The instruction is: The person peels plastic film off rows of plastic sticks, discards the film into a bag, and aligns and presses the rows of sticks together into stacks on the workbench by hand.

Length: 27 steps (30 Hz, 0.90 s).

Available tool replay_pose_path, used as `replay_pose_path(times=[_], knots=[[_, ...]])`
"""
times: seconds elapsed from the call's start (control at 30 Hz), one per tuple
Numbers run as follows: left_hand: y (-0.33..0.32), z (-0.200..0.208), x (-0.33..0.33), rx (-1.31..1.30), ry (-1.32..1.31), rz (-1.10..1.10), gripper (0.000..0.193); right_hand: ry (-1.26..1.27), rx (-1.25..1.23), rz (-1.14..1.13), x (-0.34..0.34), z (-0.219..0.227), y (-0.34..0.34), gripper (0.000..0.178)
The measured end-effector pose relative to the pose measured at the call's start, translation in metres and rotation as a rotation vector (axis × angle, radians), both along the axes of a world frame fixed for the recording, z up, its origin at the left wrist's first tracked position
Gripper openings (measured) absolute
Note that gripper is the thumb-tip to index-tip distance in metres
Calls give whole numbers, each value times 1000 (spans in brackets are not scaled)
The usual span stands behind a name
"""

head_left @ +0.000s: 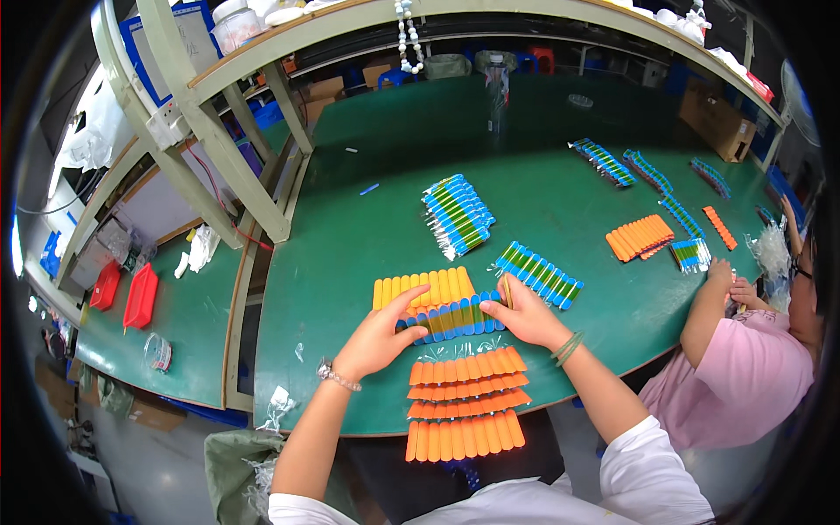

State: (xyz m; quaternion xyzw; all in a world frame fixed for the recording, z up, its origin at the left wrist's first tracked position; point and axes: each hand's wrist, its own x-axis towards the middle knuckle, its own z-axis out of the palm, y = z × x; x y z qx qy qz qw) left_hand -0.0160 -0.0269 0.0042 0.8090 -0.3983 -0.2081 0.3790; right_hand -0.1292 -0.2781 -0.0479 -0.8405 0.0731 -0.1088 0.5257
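Between my hands lies a row of blue cylinders with a yellow-green band, resembling wrapped battery cells. My left hand grips its left end, thumb on the near side and index finger stretched over the yellow-orange row behind. At the right end, my right hand has thumb and index finger closed on the same blue row. Directly in front, several rows of orange cylinders lie toward the table edge, with thin pale strips at the far side. Another blue row lies just beyond my right hand.
A stack of blue rows sits farther back on the green table. More blue rows and an orange stack lie to the right, near a co-worker in a pink shirt. A bottle stands behind; a frame post rises left.
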Motion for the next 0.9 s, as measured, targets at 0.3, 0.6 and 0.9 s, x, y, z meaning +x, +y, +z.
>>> replay_pose_path(times=[0.3, 0.6, 0.9], knots=[[9, -40, -13, -184, -409, 30, 62, -44, -20, 12, -1, 0, 5, 38], [4, -29, -6, -287, -43, 182, 51, -10, -21, -8, -1, 1, 2, 38], [-11, -12, -16, -184, 36, 223, 54, -11, -34, 9, -2, 6, 1, 39]])
